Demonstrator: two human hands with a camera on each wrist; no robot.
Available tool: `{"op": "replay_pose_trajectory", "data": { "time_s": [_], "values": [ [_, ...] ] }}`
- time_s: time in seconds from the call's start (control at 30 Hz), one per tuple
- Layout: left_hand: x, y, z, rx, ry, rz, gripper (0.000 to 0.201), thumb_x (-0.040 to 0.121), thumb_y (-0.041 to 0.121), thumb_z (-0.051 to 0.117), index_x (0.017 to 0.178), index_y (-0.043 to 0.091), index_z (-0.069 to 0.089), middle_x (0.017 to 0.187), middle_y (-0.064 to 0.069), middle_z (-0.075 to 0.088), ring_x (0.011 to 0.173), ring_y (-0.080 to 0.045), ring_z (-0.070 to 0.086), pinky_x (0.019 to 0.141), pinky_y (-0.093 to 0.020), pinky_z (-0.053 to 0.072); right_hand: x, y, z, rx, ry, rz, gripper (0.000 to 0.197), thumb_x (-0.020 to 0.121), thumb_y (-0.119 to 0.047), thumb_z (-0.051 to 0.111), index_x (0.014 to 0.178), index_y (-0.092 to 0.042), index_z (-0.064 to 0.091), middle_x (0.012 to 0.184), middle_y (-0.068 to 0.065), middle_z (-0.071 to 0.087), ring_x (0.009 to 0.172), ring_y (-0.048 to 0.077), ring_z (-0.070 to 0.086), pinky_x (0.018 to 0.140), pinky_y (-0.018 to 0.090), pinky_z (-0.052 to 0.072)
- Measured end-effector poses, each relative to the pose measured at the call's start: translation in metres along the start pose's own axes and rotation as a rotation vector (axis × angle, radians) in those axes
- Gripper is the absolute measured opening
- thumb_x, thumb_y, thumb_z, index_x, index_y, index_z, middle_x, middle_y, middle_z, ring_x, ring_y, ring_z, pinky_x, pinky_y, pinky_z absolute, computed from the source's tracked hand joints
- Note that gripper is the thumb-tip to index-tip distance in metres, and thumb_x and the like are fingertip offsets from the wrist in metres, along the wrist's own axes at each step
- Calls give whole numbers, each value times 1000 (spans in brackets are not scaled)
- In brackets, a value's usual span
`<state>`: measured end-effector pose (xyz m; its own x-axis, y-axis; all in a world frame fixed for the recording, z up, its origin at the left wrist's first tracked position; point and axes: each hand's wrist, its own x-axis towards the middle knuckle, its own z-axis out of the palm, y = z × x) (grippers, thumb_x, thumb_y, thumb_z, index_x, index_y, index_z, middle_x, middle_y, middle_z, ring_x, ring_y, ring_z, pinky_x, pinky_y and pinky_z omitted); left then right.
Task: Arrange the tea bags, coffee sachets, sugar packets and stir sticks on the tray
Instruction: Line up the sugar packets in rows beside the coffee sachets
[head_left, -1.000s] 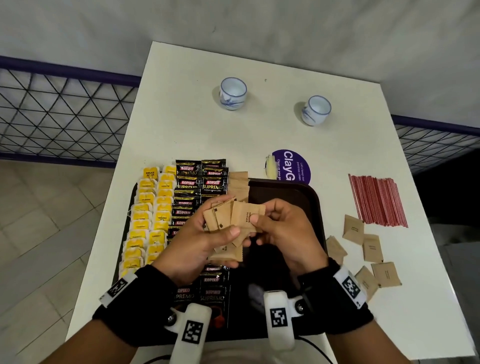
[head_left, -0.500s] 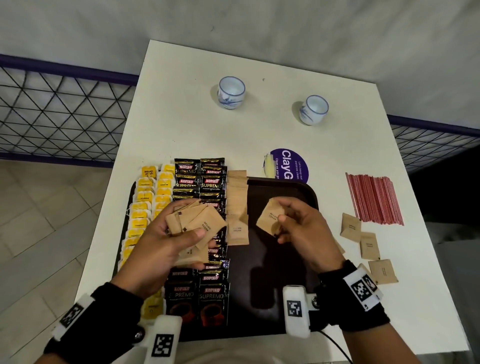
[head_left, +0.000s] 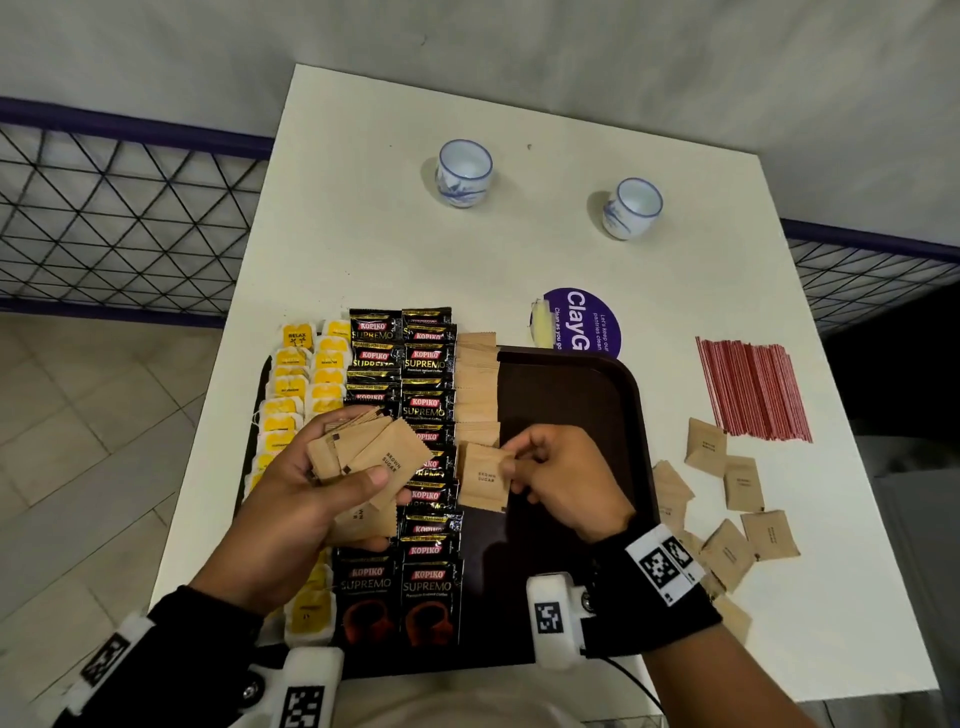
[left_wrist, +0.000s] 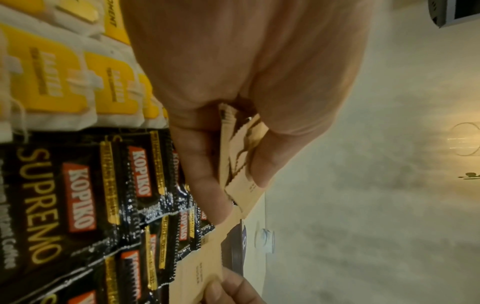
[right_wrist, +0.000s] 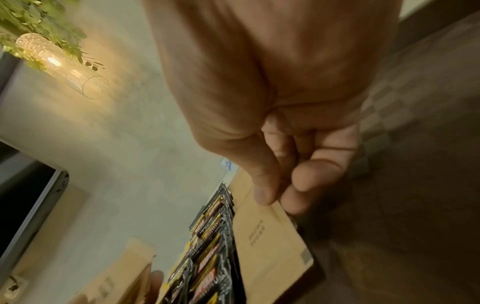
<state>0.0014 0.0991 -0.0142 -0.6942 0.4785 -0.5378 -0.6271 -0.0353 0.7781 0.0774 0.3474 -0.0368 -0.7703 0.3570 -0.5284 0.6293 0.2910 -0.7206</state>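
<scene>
A dark brown tray holds two columns of yellow tea bags, two columns of black coffee sachets and a column of brown sugar packets. My left hand grips a fan of sugar packets above the coffee sachets; the left wrist view shows the packets held between thumb and fingers. My right hand pinches one sugar packet by its right edge, low at the near end of the sugar column; the right wrist view shows this packet. Red stir sticks lie on the table right of the tray.
Several loose sugar packets lie on the white table right of the tray. Two white cups stand at the back. A purple round sticker sits behind the tray. A railing with mesh runs to the left.
My right hand took one sugar packet from the left hand's fan and carried it down onto the near end of the sugar column. The left hand drew back left with the rest.
</scene>
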Motion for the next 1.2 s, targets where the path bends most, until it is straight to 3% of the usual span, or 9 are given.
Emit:
{"op": "replay_pose_trajectory", "data": {
  "time_s": [0.2, 0.4, 0.73, 0.97, 1.2],
  "values": [
    [-1, 1, 2, -6, -3, -15, 55, 84, -1, 66, 129, 30, 59, 110, -10, 75, 92, -40, 75, 54, -44, 60, 4, -8, 8, -14, 15, 11, 18, 85, -5, 72, 75, -19, 67, 59, -1, 67, 54, 10, 62, 52, 28, 52],
    [-2, 5, 2, 3, -14, -9, 57, 82, 0, 67, 131, 29, 57, 112, -11, 75, 92, -41, 75, 54, -45, 60, 4, -8, 12, -34, 75, 19, 21, 83, -6, 72, 72, -22, 66, 57, -5, 67, 54, 7, 65, 56, 29, 56],
    [-4, 2, 5, 20, -46, -8, 56, 81, -1, 66, 128, 29, 58, 109, -14, 75, 89, -40, 75, 54, -46, 60, 4, -8, 12, -55, 88, 19, 22, 86, -2, 66, 77, -22, 67, 58, -14, 69, 56, 1, 66, 54, 20, 49],
    [-3, -2, 5, 11, -61, -20, 56, 83, -2, 66, 129, 29, 58, 110, -15, 74, 92, -41, 75, 55, -46, 60, 5, -8, 15, -59, 137, 20, 15, 82, -8, 69, 79, -22, 67, 70, 1, 70, 68, 20, 71, 65, 42, 61],
    [6, -6, 13, 19, -96, -37, 54, 88, -5, 66, 129, 28, 57, 113, -15, 74, 93, -42, 74, 54, -44, 61, 4, -10, 15, -29, 189, 15, 17, 81, -16, 75, 83, -26, 62, 77, 3, 69, 72, 24, 71, 67, 44, 60]
  ]
}}
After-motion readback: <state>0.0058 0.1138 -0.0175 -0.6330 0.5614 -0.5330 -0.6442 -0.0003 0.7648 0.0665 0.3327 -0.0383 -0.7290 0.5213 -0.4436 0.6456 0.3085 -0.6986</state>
